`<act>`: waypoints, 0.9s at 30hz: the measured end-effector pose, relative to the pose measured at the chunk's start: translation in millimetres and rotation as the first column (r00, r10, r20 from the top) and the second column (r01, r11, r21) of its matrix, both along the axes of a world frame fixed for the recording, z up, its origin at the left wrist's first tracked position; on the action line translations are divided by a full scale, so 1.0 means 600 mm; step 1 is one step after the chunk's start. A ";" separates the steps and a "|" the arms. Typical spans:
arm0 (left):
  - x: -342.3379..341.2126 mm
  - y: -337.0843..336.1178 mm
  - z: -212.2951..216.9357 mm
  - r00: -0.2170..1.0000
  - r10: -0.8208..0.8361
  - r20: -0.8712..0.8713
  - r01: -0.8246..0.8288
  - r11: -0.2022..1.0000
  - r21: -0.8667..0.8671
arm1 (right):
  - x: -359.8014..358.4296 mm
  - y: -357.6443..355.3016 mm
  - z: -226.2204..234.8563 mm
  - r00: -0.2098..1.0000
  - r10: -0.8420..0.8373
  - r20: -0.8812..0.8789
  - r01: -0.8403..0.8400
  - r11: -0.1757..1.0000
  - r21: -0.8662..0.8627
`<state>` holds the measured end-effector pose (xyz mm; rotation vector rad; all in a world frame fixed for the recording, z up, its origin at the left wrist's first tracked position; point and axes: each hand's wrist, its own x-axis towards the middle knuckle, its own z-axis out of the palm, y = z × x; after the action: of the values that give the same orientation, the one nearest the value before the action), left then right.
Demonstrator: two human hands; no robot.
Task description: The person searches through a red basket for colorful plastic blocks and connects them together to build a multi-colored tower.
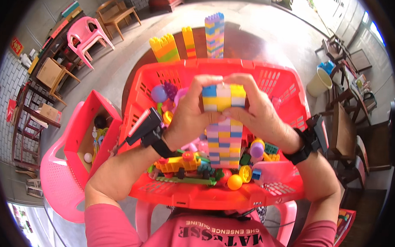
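A tall tower of toy building blocks (223, 144) in yellow, blue, white and pale pink rises in front of me over the red plastic basket (160, 196). My left hand (192, 112) wraps its upper left side, thumb across the front. On the opposite side my right hand (254, 109) grips the same tower, and the fingers of both hands meet near its top. Around the tower's lower end lie loose toys: a yellow toy vehicle (178, 164), an orange ball (234, 182), a yellow ring (245, 173) and a blue ball (159, 94). What the tower's bottom rests on is hard to see.
Behind the basket, a round dark table (191, 62) bears a purple-and-blue block tower (214, 35) and two orange-yellow block stacks (164, 48). On my left, a red box (81, 137) sits on a pink chair (58, 179). A cream bin (319, 83) and wooden chairs stand at right.
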<state>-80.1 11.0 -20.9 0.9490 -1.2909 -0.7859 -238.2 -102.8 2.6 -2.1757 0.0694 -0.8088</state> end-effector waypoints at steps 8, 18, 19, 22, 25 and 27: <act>0.006 -0.005 -0.012 0.994 -0.078 -0.075 0.079 0.997 0.015 | -0.013 -0.009 0.007 0.982 0.050 -0.185 -0.010 0.978 0.210; 0.049 0.007 0.049 0.987 0.159 -0.007 -0.158 0.978 -0.133 | -0.034 -0.046 0.008 0.999 -0.038 0.020 0.031 0.957 0.287; 0.066 0.010 0.062 0.969 0.248 0.002 -0.243 0.952 -0.186 | -0.036 -0.061 0.009 0.992 -0.120 -0.049 0.126 0.980 0.155; 0.101 0.013 0.081 0.916 0.397 0.051 -0.369 0.887 -0.278 | -0.039 -0.089 -0.003 0.961 -0.219 -0.167 0.190 0.967 -0.172; 0.119 0.011 0.080 0.898 0.428 0.102 -0.389 0.880 -0.271 | -0.035 -0.095 -0.028 0.909 -0.213 -0.358 0.097 0.945 -0.313; 0.124 0.010 0.074 0.903 0.421 0.091 -0.389 0.887 -0.248 | -0.029 -0.085 -0.049 0.924 -0.083 -0.373 -0.053 0.939 -0.341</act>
<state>-5.5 17.0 23.6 1.0582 -1.2143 -0.2423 -255.8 -153.7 -27.0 -2.6493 0.1510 -0.4107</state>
